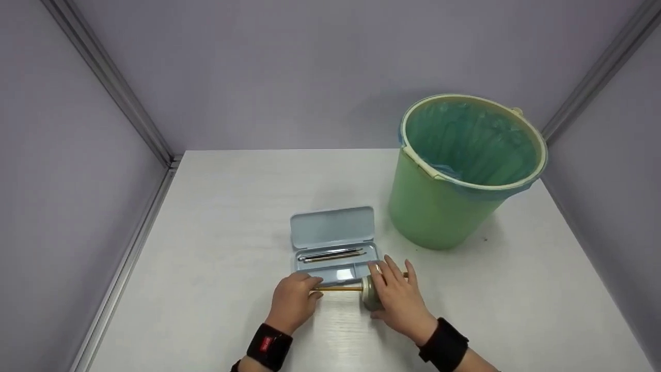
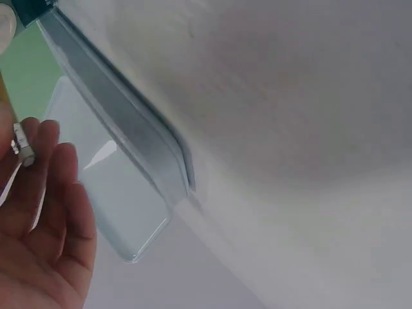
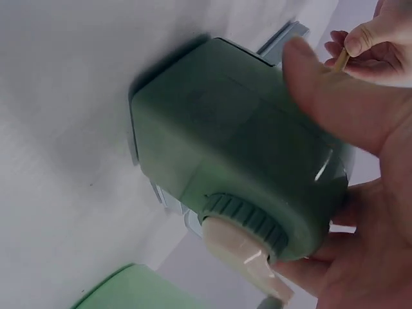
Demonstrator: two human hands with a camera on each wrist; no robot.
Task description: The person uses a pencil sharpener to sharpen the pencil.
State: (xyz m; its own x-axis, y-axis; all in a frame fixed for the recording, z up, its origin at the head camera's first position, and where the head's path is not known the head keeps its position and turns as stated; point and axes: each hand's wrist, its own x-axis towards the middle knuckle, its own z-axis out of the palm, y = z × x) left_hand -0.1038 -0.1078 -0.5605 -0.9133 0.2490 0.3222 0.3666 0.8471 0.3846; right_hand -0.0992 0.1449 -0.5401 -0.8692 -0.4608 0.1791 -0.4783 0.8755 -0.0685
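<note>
My left hand (image 1: pixel 293 302) pinches a yellow pencil (image 1: pixel 338 289) between thumb and fingertips, close to its eraser end. In the left wrist view the metal band and eraser (image 2: pixel 24 151) stick out past the fingers. The pencil's other end meets the front of a green crank pencil sharpener (image 1: pixel 368 295). My right hand (image 1: pixel 403 299) grips the sharpener's body, thumb on one side and fingers on the other. At the sharpener's back, the right wrist view shows a ribbed dark green knob (image 3: pixel 248 219) and a cream crank arm (image 3: pixel 241 248).
Just beyond the hands lies an open light blue pencil case (image 1: pixel 333 227) with a few pencils (image 1: pixel 333 255) in it. A green bin (image 1: pixel 439 212) with a bag liner stands at the back right of the white table (image 1: pixel 222 206). Walls enclose the back and sides.
</note>
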